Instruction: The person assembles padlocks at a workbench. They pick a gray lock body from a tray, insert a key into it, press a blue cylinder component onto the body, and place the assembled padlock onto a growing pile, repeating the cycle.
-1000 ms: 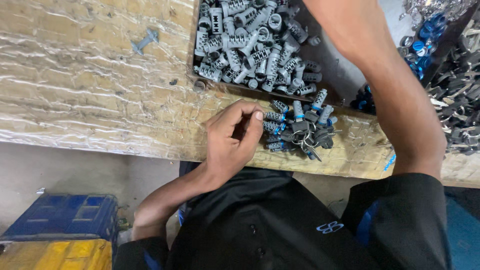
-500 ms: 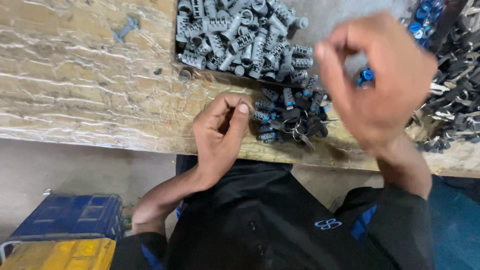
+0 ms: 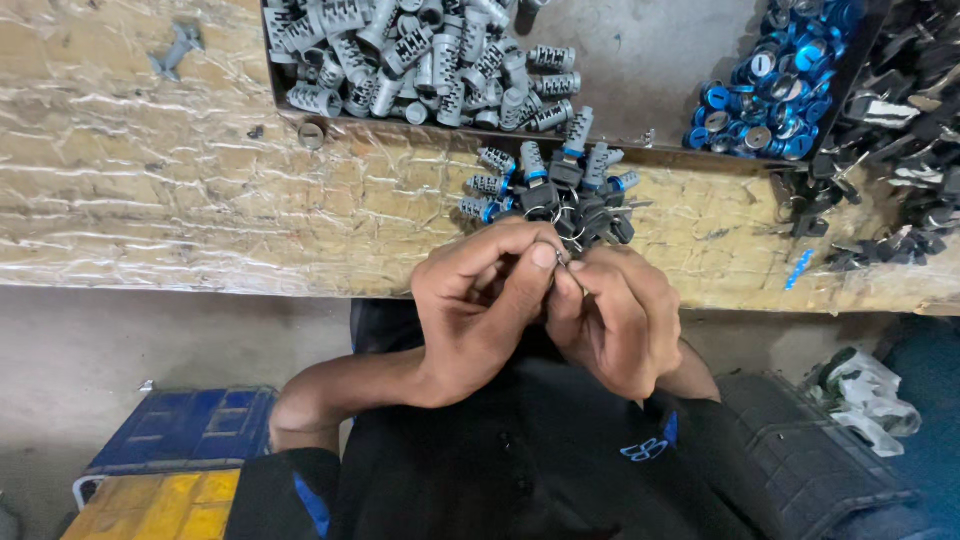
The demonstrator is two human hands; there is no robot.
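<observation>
My left hand (image 3: 485,300) and my right hand (image 3: 615,315) are together just in front of the wooden bench edge, fingertips meeting on a small metal part (image 3: 557,262) that is mostly hidden between them. Just beyond the hands lies a pile of grey lock cylinders with black-headed keys (image 3: 555,190) on the bench. A box of several grey metal cylinders (image 3: 420,55) stands further back.
Blue round caps (image 3: 775,90) fill the box's right end. Black keys and parts (image 3: 900,150) are heaped at the far right. A wooden bench top (image 3: 180,190) spreads left. Below, a blue and yellow crate (image 3: 170,460) sits on the floor.
My right hand came back from the box at the far side and joined my left hand near my body. My left hand lifted off the bench pile.
</observation>
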